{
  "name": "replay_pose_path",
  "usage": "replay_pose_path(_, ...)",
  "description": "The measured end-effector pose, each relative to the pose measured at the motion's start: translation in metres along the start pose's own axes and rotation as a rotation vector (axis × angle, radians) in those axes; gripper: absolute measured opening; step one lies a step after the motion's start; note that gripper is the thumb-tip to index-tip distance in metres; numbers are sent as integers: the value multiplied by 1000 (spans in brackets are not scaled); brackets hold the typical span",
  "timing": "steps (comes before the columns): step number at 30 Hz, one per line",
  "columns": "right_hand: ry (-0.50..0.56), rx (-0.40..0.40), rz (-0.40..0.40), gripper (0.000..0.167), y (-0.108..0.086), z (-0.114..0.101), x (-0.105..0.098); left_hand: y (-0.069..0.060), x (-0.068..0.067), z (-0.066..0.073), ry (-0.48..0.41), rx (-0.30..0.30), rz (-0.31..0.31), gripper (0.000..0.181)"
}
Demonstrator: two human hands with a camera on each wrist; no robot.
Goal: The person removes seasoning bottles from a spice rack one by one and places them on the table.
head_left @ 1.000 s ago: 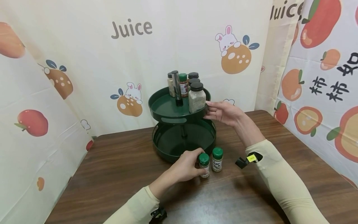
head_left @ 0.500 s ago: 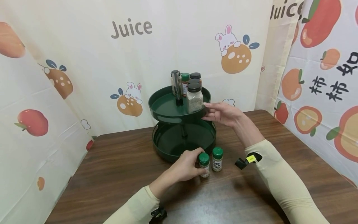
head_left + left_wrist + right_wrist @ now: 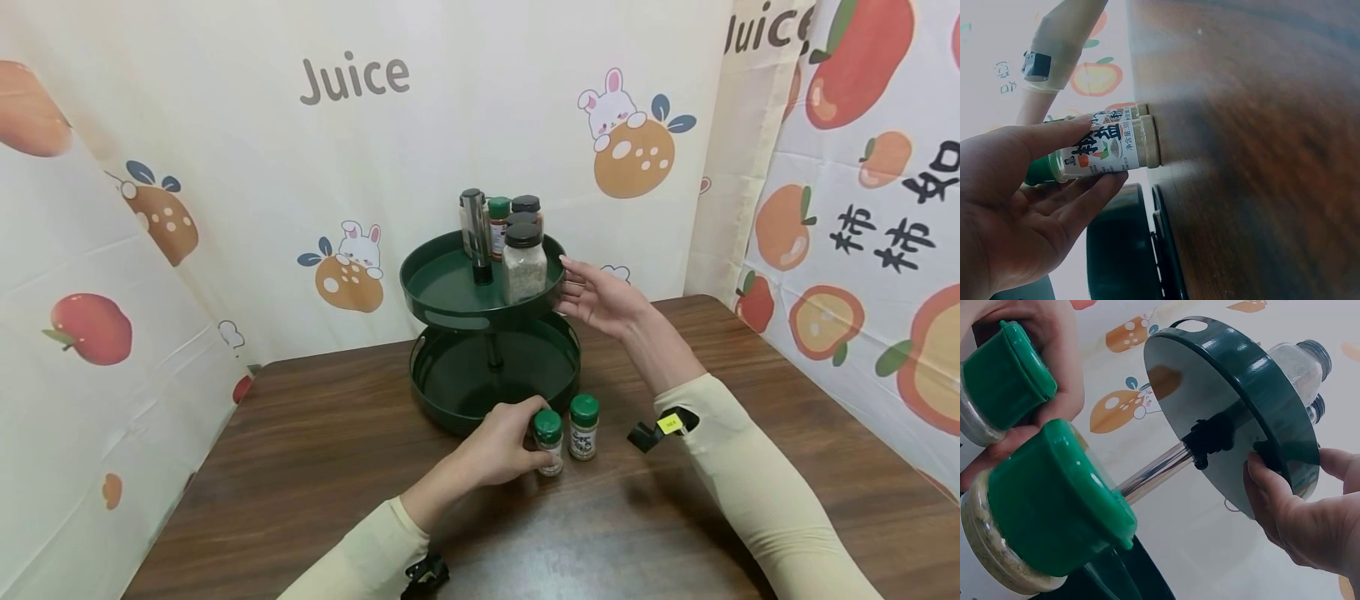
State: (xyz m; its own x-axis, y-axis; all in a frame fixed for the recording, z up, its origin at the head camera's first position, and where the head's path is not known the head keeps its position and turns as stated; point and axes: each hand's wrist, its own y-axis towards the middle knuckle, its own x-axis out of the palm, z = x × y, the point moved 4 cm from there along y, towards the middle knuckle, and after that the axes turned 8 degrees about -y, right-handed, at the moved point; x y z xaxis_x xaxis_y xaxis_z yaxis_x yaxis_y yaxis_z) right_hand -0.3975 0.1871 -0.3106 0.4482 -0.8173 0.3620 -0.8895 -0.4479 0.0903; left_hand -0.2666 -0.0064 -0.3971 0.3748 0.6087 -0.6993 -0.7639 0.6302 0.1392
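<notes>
Green rack (image 3: 502,317), two tiers high, stands toward twelve on the bench (image 3: 315,467). At three o'clock on its upper tier (image 3: 441,279), the right hand (image 3: 603,302) touches the edge, fingers loosely spread, a little higher than half a second ago; only its own wrist view shows that tier's underside (image 3: 1175,381). At the rack's five o'clock, the left hand (image 3: 498,446) pinches a green-capped bottle (image 3: 548,427), as before, its label (image 3: 1107,150) clear only from the left wrist. A similar bottle (image 3: 583,428) stands just beside, at two.
</notes>
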Motion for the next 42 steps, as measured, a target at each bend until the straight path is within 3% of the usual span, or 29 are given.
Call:
replay_pose_path(11, 37, 21, -51, 52, -4, 3, -1, 0, 2, -1, -1, 5, -7, 39)
replay_pose_path(28, -29, 41, -202, 24, -3, 8, 11, -1, 1, -1, -6, 2, 0, 39)
replay_pose_path(32, -33, 51, -197, 28, -3, 9, 10, 0, 1, -1, -8, 0, -4, 39)
replay_pose_path(38, -1, 80, -162, 54, -4, 9, 8, 0, 1, -1, -11, 0, -8, 40)
replay_pose_path(42, -18, 64, -152, 55, -2, 6, 7, -1, 1, -1, -11, 0, -5, 40)
